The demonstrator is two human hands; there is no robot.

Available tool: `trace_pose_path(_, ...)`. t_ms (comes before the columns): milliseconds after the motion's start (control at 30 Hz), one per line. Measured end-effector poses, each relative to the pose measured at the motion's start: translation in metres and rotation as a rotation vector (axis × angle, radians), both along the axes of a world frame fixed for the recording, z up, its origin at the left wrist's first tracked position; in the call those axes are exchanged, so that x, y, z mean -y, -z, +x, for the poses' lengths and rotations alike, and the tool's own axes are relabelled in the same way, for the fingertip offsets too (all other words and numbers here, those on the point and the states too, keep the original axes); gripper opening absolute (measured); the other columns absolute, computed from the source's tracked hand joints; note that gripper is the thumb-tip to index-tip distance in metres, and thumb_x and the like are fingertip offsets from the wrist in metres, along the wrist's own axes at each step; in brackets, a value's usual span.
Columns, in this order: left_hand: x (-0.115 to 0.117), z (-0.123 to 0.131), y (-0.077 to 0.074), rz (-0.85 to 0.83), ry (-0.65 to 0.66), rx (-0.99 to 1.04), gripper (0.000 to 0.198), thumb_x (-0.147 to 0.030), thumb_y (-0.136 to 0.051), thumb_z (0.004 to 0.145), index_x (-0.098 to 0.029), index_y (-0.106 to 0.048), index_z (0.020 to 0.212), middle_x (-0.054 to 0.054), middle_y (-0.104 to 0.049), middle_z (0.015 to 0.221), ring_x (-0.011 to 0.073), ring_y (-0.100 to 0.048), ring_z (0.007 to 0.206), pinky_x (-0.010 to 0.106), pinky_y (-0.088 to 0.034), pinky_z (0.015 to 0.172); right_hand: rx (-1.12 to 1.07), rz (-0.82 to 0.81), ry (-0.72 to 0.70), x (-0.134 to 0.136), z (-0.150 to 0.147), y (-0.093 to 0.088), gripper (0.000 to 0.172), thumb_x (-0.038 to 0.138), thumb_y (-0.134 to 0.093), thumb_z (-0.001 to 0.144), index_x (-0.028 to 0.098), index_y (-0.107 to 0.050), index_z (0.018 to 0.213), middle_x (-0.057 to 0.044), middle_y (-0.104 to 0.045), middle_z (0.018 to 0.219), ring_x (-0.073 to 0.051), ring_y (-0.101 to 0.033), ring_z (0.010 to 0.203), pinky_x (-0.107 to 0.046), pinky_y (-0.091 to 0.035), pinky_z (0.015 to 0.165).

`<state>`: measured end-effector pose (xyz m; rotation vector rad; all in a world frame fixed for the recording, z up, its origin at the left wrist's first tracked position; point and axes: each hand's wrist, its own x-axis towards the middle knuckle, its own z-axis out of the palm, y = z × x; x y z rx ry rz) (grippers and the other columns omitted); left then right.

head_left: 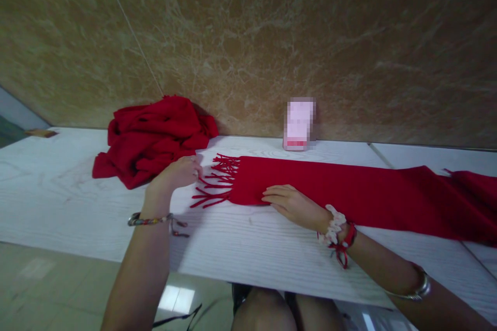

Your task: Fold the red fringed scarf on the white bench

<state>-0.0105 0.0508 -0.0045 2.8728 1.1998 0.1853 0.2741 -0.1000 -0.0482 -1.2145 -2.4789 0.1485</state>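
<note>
A red scarf (310,181) lies stretched lengthwise along the white table, its fringed end pointing left. My left hand (184,171) is at the fringe (217,178), fingers curled and closed at the tip of one strand. My right hand (293,204) rests on the scarf near its front edge, fingers stretched out and lying flat. Several fringe strands are spread apart on the tabletop. Just behind my left hand sits a crumpled heap of red cloth (155,137).
The white wood-grain table (240,248) runs along a brown marbled wall (252,51). A pink, blurred-out phone-like object (298,123) leans against the wall behind the scarf. A small brown block (41,133) lies at the far left. Tiled floor (46,289) shows below the front edge.
</note>
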Motion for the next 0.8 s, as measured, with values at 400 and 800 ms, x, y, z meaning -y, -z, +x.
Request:
trace_pose_path(400, 0.03, 0.058, 0.004, -0.181, 0.308, -0.07, 0.021, -0.007, -0.049, 0.066, -0.016, -0.06, 0.08, 0.003, -0.062, 0.085, 0.0145, -0.056, 0.078, 0.023, -0.043, 0.073, -0.001, -0.007, 0.002, -0.001, 0.0, 0.0, 0.027, 0.014, -0.042, 0.085, 0.017, -0.061, 0.105, -0.009, -0.061, 0.11, -0.017, -0.051, 0.106, -0.036, -0.039, 0.091)
trace_pose_path(800, 0.016, 0.046, 0.002, -0.081, 0.124, 0.008, 0.013, -0.023, -0.051, 0.077, -0.014, -0.06, 0.076, 0.005, -0.06, 0.078, 0.0143, -0.054, 0.072, 0.023, -0.042, 0.066, -0.003, -0.007, 0.002, -0.001, 0.0, 0.001, 0.028, 0.016, -0.04, 0.086, 0.018, -0.06, 0.106, -0.008, -0.06, 0.11, -0.017, -0.05, 0.106, -0.036, -0.038, 0.092)
